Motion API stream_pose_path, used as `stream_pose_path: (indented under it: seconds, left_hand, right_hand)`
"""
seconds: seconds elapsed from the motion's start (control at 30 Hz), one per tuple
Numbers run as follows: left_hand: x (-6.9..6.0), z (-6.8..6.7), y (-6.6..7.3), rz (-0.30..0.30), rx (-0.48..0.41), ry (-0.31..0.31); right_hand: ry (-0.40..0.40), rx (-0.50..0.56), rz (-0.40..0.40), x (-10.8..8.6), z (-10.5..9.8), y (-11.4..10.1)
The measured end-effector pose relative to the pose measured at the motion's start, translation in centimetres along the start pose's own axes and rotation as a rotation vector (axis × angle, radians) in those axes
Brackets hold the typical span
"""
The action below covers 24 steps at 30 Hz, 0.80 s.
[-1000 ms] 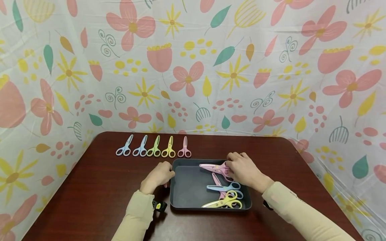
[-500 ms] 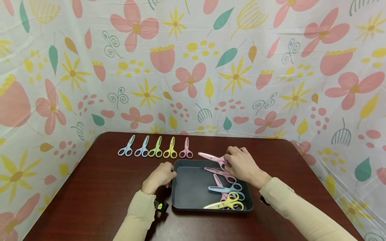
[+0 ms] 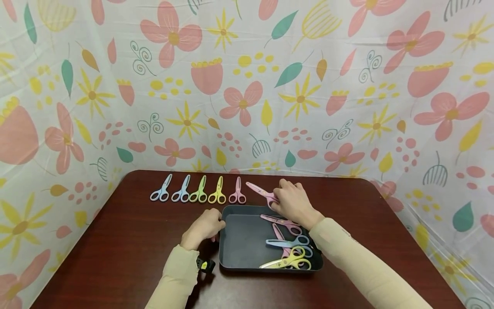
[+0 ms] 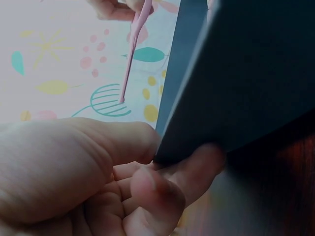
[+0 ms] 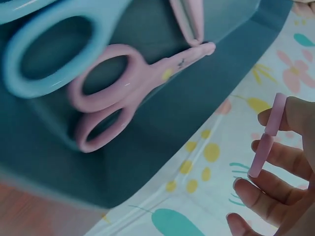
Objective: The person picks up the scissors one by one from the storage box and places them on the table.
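Observation:
In the head view my right hand holds pink scissors by the handles, above the table just past the far rim of a dark grey tray. The blades point left and away. My left hand grips the tray's left wall; the left wrist view shows the thumb at its rim and fingers against the outside. On the tray's right side lie pink scissors, a second pink pair partly covered, blue scissors and yellow scissors. More beneath them cannot be made out.
Along the table's far side runs a row: two blue scissors, green scissors, yellow scissors and pink scissors, blades pointing away. A flowered cloth hangs behind the table.
My right hand has lifted the pink scissors out of the tray and carried them away and to the left, towards the row. My left hand has stayed on the tray.

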<state>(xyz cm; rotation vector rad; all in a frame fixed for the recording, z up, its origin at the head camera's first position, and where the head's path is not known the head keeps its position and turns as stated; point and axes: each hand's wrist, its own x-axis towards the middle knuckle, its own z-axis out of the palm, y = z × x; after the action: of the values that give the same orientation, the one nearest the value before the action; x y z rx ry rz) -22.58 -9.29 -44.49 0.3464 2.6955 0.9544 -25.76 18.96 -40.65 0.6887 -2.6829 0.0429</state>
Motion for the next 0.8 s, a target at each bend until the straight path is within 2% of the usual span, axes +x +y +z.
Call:
stream_pose_path:
  seconds: [0.13, 0.37, 0.8]
  left_hand:
    - [-0.2, -0.2, -0.1, -0.001, -0.005, 0.003]
    - [-0.2, -0.3, -0.1, -0.004, -0.008, 0.006]
    - [-0.1, -0.1, 0.2, -0.006, -0.008, 0.0]
  right_hand:
    - [-0.057, 0.063, 0.041, 1.4, 0.3, -0.7]
    - [-0.107, 0.139, 0.098, 3.9, 1.0, -2.1]
    - [-0.27, 0.181, 0.365, 6.1, 3.5, -1.4]
